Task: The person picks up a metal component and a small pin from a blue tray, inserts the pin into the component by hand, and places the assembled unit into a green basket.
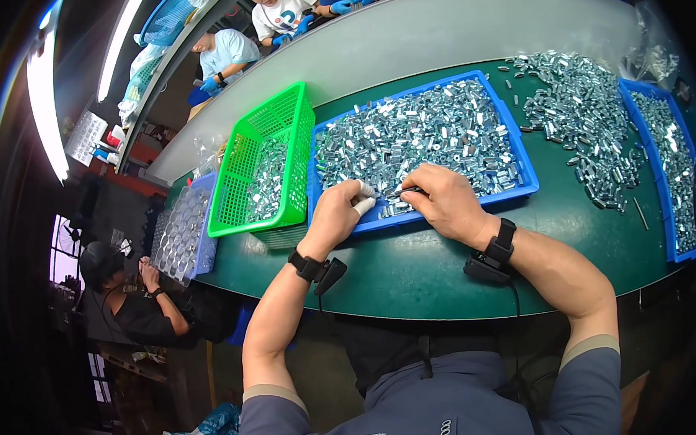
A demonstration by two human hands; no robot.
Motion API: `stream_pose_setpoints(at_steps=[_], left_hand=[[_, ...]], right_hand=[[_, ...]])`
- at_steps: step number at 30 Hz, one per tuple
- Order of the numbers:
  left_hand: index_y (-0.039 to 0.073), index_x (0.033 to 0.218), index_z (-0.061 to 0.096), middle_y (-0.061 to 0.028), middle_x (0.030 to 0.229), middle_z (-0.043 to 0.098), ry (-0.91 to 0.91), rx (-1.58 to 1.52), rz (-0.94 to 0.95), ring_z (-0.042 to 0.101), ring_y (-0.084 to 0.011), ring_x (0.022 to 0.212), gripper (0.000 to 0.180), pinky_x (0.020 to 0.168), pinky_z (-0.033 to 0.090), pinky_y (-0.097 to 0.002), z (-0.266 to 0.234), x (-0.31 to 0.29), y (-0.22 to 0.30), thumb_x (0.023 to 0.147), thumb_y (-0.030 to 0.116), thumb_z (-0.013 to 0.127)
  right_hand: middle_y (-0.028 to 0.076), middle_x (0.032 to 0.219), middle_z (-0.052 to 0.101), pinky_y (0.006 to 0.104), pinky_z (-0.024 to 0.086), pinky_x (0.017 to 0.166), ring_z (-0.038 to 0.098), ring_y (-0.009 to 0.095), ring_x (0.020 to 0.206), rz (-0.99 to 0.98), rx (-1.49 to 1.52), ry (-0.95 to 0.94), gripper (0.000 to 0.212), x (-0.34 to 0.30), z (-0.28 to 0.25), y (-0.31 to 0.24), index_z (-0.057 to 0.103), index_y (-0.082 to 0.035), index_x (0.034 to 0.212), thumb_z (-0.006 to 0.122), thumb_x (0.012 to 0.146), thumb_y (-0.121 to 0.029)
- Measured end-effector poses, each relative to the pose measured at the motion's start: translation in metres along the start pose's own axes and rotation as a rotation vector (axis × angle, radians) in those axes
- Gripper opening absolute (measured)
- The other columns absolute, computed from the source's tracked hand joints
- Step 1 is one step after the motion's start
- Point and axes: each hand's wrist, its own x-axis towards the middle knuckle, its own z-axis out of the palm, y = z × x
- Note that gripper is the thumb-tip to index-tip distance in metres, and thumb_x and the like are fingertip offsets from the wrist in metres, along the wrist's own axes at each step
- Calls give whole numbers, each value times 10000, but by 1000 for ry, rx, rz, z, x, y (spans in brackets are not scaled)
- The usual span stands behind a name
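- At the left end of the green tabletop [412, 286], a bluish-purple crate [206, 257] holds clear round pieces, too small to tell more.
- Just to its right, a bright green perforated basket [300, 154] holds a smaller lot of silvery metal sleeves [266, 186].
- The left hand [334, 218], white covers on its thumb and index tips, bends over the near edge of the blue tray [524, 165], near its left corner. Its fingertips stand narrowly apart; I cannot tell whether a sleeve sits between them.
- The tray is heaped with short metal sleeves [418, 131], bare blue showing near the hands.
- The right hand [449, 202], at the tray's near edge, pinches a slim dark object [410, 190] pointing toward the left fingertips.
- The step in hand looks like handling sleeves singly; the next move seems to call for a steady left pinch and careful alignment.
- Toward the tabletop's right end lie a loose sleeve heap [578, 113], a thin rod [641, 213] and a second filled blue tray [658, 177].
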Motion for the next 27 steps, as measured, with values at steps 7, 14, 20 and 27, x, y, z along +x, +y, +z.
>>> stream_pose_setpoints(at_steps=[7,14,20,27], left_hand=[[5,1064,749,-79,900,757,81,-273,-72,680,-130,768,166,712,562,-314,2,-13,24,932,76,823],[-3,1118,750,-63,963,779,79,-351,-91,705,-111,826,199,768,581,-298,9,-13,30,952,86,816],[-4,1128,755,-58,1001,793,115,-423,-60,722,-112,867,200,800,590,-299,22,-15,25,961,92,811],[0,1097,760,-66,1002,797,132,-380,-84,728,-119,891,174,821,592,-298,24,-16,23,953,81,815]], right_hand=[[119,928,690,470,542,785,687,353,906,-4,-31,-32,120,-1,-1,1,718,-61,967,749,931,-171],[121,915,691,476,540,773,688,354,895,-16,26,-12,115,0,0,1,719,-59,949,739,940,-173],[129,876,695,488,540,756,696,365,860,13,-63,-60,131,0,-1,6,720,-61,946,737,945,-191],[144,832,706,506,539,732,709,382,830,70,7,-71,194,1,-2,0,720,-66,904,718,967,-250]])
